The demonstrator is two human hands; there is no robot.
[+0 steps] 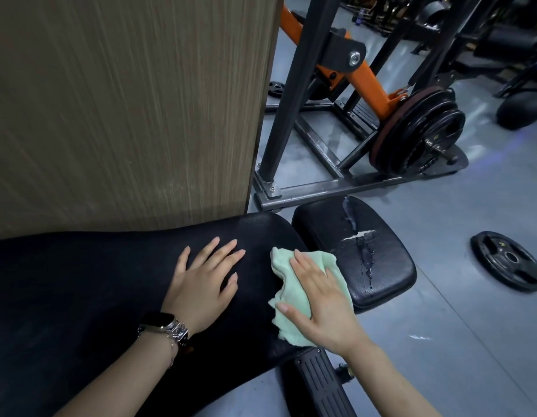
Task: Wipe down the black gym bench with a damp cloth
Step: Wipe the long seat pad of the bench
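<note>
At lower centre, the right hand presses the green cloth flat, fingers straight, onto the black bench pad. The left hand lies spread alongside, holding nothing, likely bracing.

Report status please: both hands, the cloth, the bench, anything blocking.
Left hand flat on bench, no grip. Right hand presses cloth flat near bench edge. Torn seat pad ahead shows wet streaks. Nothing blocking.

Across the lower left runs the worktop; the left hand lies on it, the cloth to its right under the right hand; a seat pad sits further right.
</note>
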